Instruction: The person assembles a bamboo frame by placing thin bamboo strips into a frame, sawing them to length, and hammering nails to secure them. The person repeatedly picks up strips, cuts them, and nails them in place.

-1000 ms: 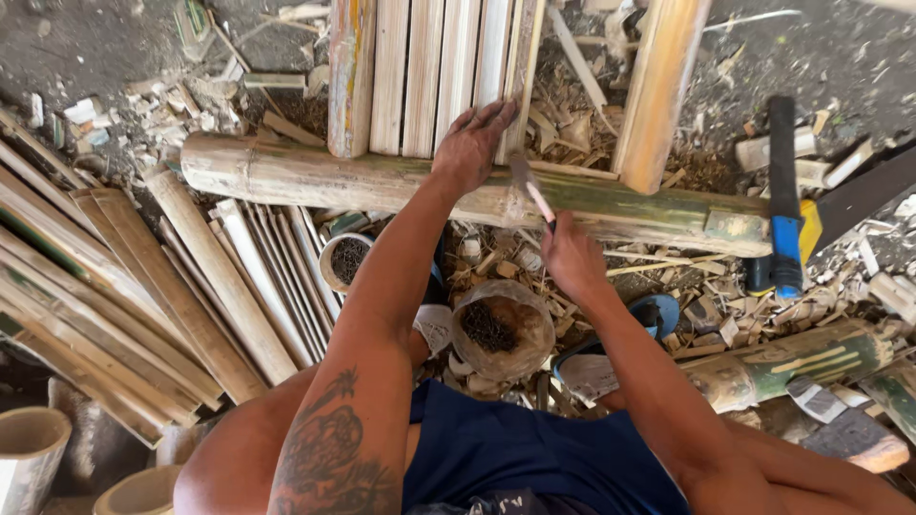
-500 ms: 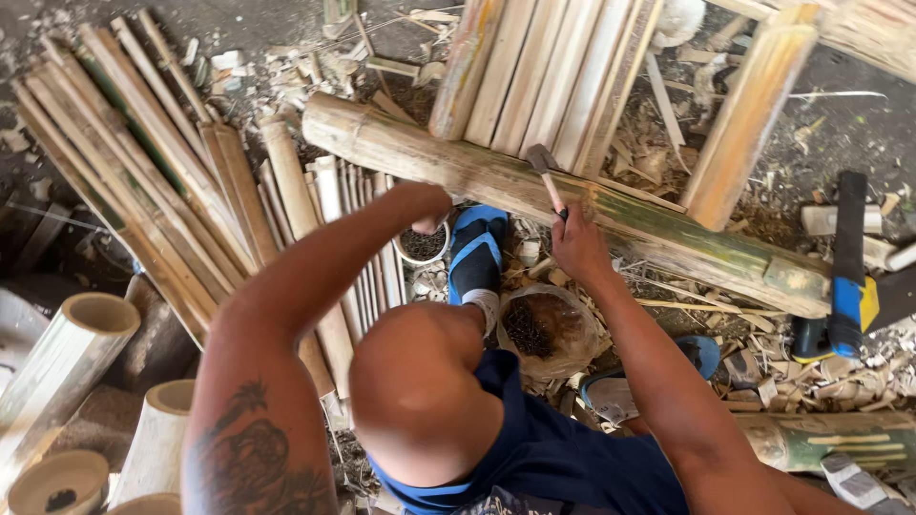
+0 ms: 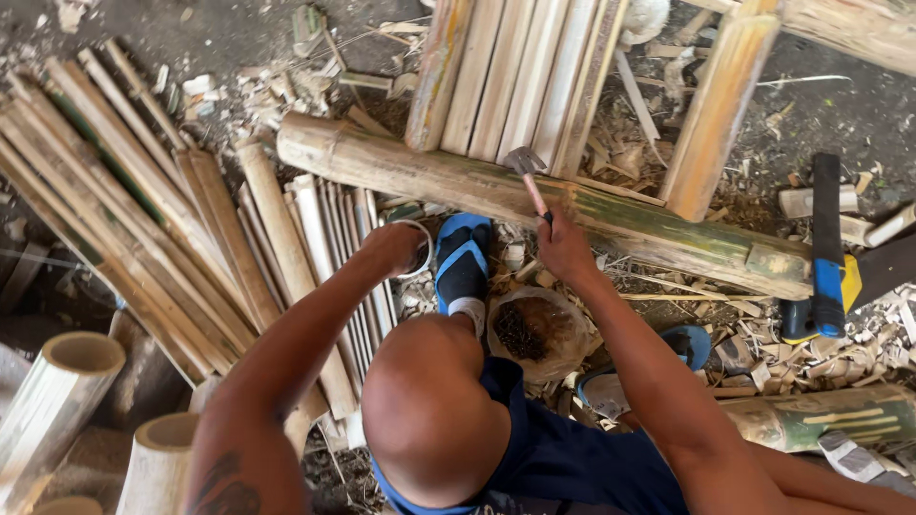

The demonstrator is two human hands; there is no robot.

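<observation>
Lying across the littered ground, the thick bamboo pole (image 3: 496, 191) is the biggest piece here: round, hard-walled, mottled green and tan, and by my judgement heavy and stiff enough to stay put under blows. Flat bamboo slats (image 3: 520, 76) rest with their lower ends on its top, side by side, pale and smooth-faced with fibrous edges; they look light, springy and prone to splitting along the grain. To the left, a fan of split bamboo strips (image 3: 143, 210) lies on the dirt, and hollow cut bamboo tubes (image 3: 57, 401) stand at the lower left corner.

The right hand (image 3: 565, 250) is closed around the thin wooden handle of a small hammer (image 3: 528, 172), whose metal head sits against the pole just below the slats. Gripped low on the handle, it should swing lightly.

The left hand (image 3: 393, 246) is curled over a small round tin (image 3: 418, 250) beside a blue sandal (image 3: 465, 262); whether the fingers pinch anything inside is hidden. A clear plastic bag of dark nails (image 3: 530, 329) sits just beside the sandal, soft-walled and probably dense for its size. Wood shavings (image 3: 840, 348) cover the ground.
</observation>
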